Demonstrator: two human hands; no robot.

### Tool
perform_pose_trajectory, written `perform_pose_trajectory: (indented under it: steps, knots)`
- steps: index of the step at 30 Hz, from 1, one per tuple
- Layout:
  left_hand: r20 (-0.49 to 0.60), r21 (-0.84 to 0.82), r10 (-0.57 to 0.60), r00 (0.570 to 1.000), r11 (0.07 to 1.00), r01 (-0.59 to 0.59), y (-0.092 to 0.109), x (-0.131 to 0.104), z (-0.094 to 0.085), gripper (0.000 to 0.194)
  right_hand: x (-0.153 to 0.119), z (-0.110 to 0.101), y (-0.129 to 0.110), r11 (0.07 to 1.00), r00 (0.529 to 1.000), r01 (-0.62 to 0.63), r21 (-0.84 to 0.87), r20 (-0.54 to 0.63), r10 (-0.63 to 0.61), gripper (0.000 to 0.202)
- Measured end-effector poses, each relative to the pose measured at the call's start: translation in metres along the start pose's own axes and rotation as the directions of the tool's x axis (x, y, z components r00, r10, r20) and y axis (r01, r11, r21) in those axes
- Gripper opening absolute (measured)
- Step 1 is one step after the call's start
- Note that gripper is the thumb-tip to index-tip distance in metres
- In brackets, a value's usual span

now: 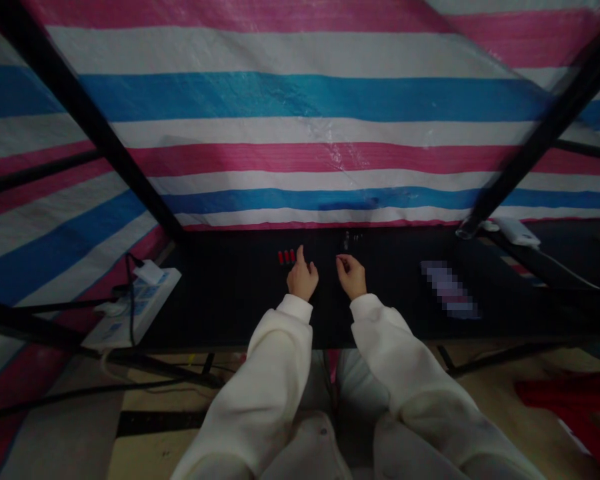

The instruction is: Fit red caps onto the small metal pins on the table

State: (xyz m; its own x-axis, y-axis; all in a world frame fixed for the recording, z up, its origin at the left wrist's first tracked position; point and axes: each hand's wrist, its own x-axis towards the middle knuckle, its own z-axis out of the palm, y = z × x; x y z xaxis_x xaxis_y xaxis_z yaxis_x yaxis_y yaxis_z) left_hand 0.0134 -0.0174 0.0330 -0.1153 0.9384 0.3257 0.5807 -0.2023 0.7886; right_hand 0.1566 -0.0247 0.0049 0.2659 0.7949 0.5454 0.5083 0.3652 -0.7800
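Three small red cylinders [286, 257] stand side by side in a row on the black tabletop [225, 287]. Just right of them is my left hand [303, 277], its index finger stretched forward and its thumb apart, with nothing visible in it. My right hand [352, 275] is a short way to the right, thumb and fingertips pinched together; whatever may be between them is too small to make out. Beyond its fingertips lie several tiny clear or shiny pieces [347, 241], too dim to name.
On the left a white power strip [153, 303] holds a plugged-in white adapter [149, 271] and cables. A pixelated, phone-shaped object [449, 289] lies to the right. Farther right is a white device [517, 232] with a cord. Black frame posts [145, 180] and a striped sheet [300, 97] enclose the table.
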Motion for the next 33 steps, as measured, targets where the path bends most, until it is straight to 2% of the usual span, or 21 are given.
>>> perform_pose_trajectory:
  steps: [3,8,11,13,15,18,19,21,23,25,27,30,33]
  knots:
    - [0.013,0.226,-0.052,0.999,0.973,0.048,0.007,0.004,-0.007,0.071,0.001,0.001,0.003,1.000,1.000,0.009,-0.002,0.026,-0.009,0.028]
    - [0.065,0.396,-0.127,0.990,0.914,0.091,0.010,0.017,-0.015,0.080,0.002,0.002,0.004,1.000,0.999,0.009,0.012,0.052,-0.010,0.028]
    - [0.082,0.451,-0.142,0.986,0.888,0.091,0.005,0.024,-0.017,0.068,0.001,0.003,0.004,1.000,0.999,0.007,0.017,0.046,-0.008,0.028]
    - [0.065,0.438,-0.104,0.993,0.896,0.065,0.000,0.028,-0.016,0.047,0.001,0.003,0.004,1.000,0.999,0.007,0.015,0.044,-0.008,0.028]
    - [0.054,0.335,-0.024,0.998,0.942,0.005,-0.005,0.029,-0.012,0.028,0.001,0.003,0.004,1.000,0.999,0.008,0.011,0.042,-0.009,0.028]
    - [0.115,-0.059,0.036,0.993,0.998,-0.030,-0.008,0.027,-0.003,0.019,0.001,0.003,0.004,1.000,0.999,0.022,0.009,0.045,-0.023,0.027]
    - [0.155,-0.221,0.030,0.987,0.975,0.005,-0.009,0.025,0.000,0.019,0.001,0.002,0.004,1.000,0.999,0.031,0.003,0.044,-0.031,0.027]
    - [0.237,-0.489,0.009,0.972,0.865,0.111,-0.009,0.019,0.006,0.022,0.001,0.002,0.004,0.998,0.998,0.057,-0.013,0.035,-0.056,0.026]
    - [0.296,-0.643,-0.007,0.955,0.738,0.204,-0.010,0.012,0.010,0.029,0.002,0.001,0.003,0.995,0.995,0.097,-0.014,0.028,-0.096,0.027]
    - [0.332,-0.713,-0.017,0.943,0.650,0.263,-0.013,0.007,0.012,0.037,0.003,0.001,0.001,0.992,0.991,0.130,0.003,0.036,-0.130,0.029]
    - [0.363,-0.741,-0.019,0.932,0.600,0.301,-0.017,0.004,0.012,0.041,0.003,0.000,0.000,0.992,0.990,0.129,0.013,0.051,-0.130,0.030]
    - [0.412,-0.742,-0.005,0.911,0.579,0.339,-0.020,0.002,0.011,0.043,0.003,-0.001,-0.001,0.996,0.992,0.084,-0.006,0.095,-0.083,0.032]
    - [0.447,-0.714,0.004,0.894,0.604,0.354,-0.020,0.002,0.012,0.043,0.001,-0.002,0.000,0.999,0.987,0.036,-0.031,0.158,-0.031,0.036]
